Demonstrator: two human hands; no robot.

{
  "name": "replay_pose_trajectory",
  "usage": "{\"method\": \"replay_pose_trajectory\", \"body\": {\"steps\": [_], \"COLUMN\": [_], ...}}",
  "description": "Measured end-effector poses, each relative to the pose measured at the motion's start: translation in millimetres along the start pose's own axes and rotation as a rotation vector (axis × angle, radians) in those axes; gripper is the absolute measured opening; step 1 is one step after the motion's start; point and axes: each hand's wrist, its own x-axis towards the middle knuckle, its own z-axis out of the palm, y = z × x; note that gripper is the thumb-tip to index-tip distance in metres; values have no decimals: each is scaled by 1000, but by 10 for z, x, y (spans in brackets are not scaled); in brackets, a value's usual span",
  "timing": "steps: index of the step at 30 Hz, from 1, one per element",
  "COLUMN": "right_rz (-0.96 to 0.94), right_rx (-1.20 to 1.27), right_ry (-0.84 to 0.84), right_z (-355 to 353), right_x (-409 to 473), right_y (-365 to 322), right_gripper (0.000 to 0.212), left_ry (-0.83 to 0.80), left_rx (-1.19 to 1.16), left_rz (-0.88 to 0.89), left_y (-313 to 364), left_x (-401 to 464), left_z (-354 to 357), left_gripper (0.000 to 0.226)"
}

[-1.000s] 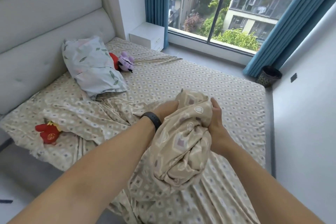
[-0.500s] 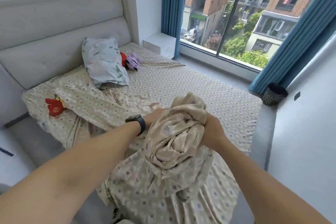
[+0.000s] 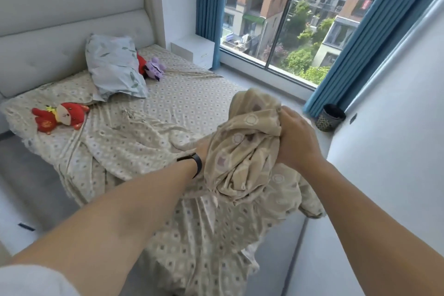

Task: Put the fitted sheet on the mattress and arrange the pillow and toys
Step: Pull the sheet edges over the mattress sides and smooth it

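Both hands were at the foot of the bed. Right hand [image 3: 294,137] had fingers [image 3: 287,115] clenched on a raised wad of the fitted sheet [image 3: 242,151]. Left hand [image 3: 203,149] sat mostly buried behind that wad, black band [image 3: 195,164] on the wrist; its grip couldn't be told. Rest of sheet lay rumpled over the mattress [image 3: 31,175], hanging off the foot. Pillow [image 3: 115,65] leaned on the headboard [image 3: 60,26], purple toy [image 3: 155,69] beside it, red toy [image 3: 61,116] nearer the mattress's left edge.

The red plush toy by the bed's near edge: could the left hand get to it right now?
Probably not: the left hand is buried in the bunched sheet, and the red plush toy lies well beyond it.
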Motion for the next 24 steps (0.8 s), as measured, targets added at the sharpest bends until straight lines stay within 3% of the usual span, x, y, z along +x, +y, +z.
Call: {"method": "replay_pose_trajectory", "body": {"steps": [3,5,7,9,11,17,24], "right_rz": [-18,-7,3,8,55,65,-124], "right_rx": [48,97,136,138,122,230,169], "right_ry": [-3,-18,-55,-127,-228,-454,-560], "right_z": [60,60,80,173,341,948,1402], "right_x": [-166,-253,-313,-313,-330,-102,538], "right_y": [-8,40,166,343,549,916,911], "right_gripper": [36,39,48,52,53,88,86], "left_ry": [-211,-216,-135,-262,-285,-77,737], "left_rx": [32,135,54,-65,62,66,-397], "left_rz": [-78,-111,-44,55,-25,-27,-147], "left_y": [155,-34,-183,-533,-559,-549,-719], "left_x": [-390,-303,-203,40,-92,-405,-753], "left_z": [232,337,305,321,257,9,-267], "left_gripper": [29,32,31,41,29,42,32]}}
